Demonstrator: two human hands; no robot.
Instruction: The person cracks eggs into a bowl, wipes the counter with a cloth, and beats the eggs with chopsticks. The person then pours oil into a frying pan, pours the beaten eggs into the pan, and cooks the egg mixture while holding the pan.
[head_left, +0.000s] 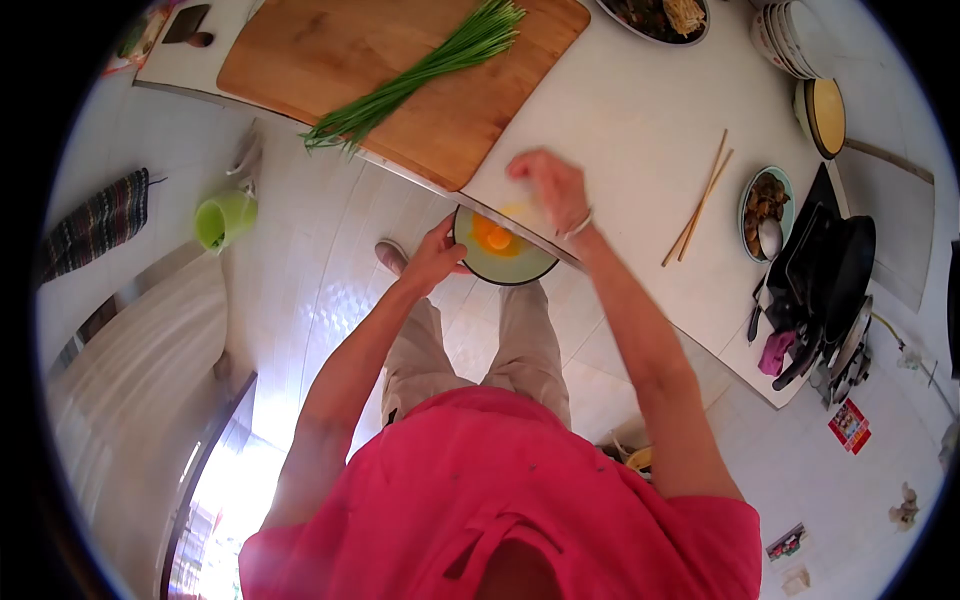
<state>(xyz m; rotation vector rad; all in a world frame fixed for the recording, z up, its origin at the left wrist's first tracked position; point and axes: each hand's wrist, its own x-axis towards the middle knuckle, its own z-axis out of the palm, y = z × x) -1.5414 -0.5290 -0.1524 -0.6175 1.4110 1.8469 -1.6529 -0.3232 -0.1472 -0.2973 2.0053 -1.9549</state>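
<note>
A shallow bowl (520, 268) with orange yolk and clear egg in it is held by my left hand (437, 255) at its left rim, just under the counter's front edge. Over the counter (620, 130), beyond the bowl, my right hand (553, 187) is curled and blurred by motion; whether anything is in its fingers cannot be made out. Long green chives (430, 75) lie across a wooden cutting board (330, 50) to the left. A pair of chopsticks (700, 205) rests on the counter to the right.
At the right are a dish of dark food with a spoon (766, 205), black pans (840, 265), stacked bowls (785, 40) and a yellow-lined bowl (822, 115). Another plate of food (655, 18) sits at the back. A green bin (225, 218) stands at the left.
</note>
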